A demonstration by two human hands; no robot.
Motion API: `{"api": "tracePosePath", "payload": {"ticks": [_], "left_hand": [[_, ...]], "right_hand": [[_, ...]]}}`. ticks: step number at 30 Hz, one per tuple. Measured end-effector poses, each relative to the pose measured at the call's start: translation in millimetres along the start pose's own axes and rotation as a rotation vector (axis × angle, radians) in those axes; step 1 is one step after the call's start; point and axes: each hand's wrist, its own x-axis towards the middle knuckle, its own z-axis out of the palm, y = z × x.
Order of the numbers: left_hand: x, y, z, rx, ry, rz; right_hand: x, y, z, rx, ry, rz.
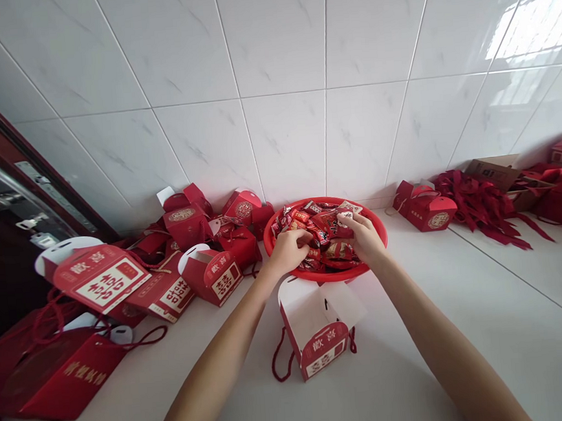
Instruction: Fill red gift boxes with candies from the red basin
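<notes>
A round red basin (pixel 380 235) full of red wrapped sweets (pixel 311 226) stands near the wall. Over its left side, my left hand (pixel 290 249) is closed at the sweets, its fingertips pinched together; what they hold, if anything, is too small to tell. At the right side, my right hand (pixel 364 233) pinches a red and white packet (pixel 343 224) between thumb and fingers. Between my forearms, in front of the basin, sits an open red box (pixel 323 343) with a white inside, its flaps spread and a dark red cord at each side.
Several red gift boxes (pixel 225 273) are heaped on the left, beside a dark door frame (pixel 33 152). Another small box (pixel 424 209), a pile of red ribbons (pixel 475 208) and more boxes stand at the right along the tiled wall (pixel 285 139).
</notes>
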Motion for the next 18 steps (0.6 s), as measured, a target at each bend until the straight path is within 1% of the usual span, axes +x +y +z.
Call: {"api": "tracePosePath", "payload": {"ticks": [6, 10, 13, 15, 18], "left_hand": [[-1.6, 7.2, -1.3, 0.123, -0.162, 0.033], [0.0, 9.7, -2.7, 0.167, -0.234, 0.047], [0.4, 10.1, -3.6, 0.162, -0.263, 0.052], [0.4, 8.6, -3.9, 0.111, -0.265, 0.055], [0.8, 3.2, -3.9, -0.025, -0.202, 0.052]], "right_hand": [[1.1, 1.0, -1.5, -0.013, -0.004, -0.009], [2.3, 2.1, -2.7, -0.014, 0.004, -0.022], [2.5, 2.5, -3.1, -0.014, 0.003, -0.025], [2.6, 2.6, -3.3, -0.017, 0.002, -0.025], [2.9, 2.6, -3.5, -0.014, 0.011, -0.025]]}}
